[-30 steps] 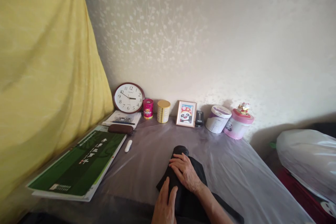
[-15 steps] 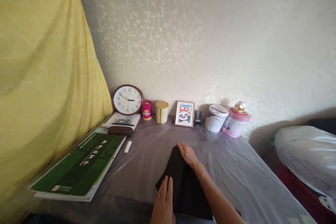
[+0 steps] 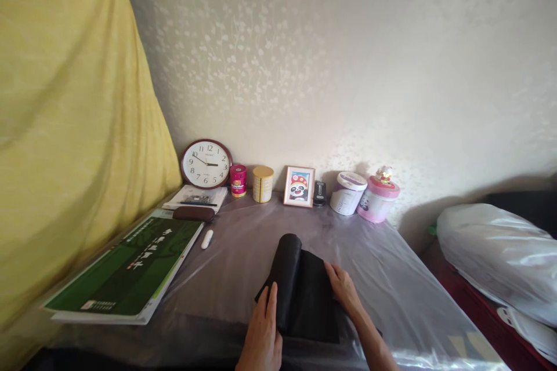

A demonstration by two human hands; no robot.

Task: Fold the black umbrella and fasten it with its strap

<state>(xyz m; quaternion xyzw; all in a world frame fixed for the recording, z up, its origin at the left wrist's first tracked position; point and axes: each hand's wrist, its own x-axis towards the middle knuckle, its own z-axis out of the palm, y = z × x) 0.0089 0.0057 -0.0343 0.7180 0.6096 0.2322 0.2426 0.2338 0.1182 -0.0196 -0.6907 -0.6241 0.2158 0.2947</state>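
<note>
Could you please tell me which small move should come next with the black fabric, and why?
Perhaps fold the right flap of the black fabric over its rolled part: the right hand is at the flap's outer edge, while the left hand is at the roll's left side.

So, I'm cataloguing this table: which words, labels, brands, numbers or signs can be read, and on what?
"1" through "12": wall clock.
Clock brand: too small.
White characters, green book: too blurred.
Lettering, magenta tin, yellow-lidded canister, purple-white tub: too small.
Rolled black material: none visible.
</note>
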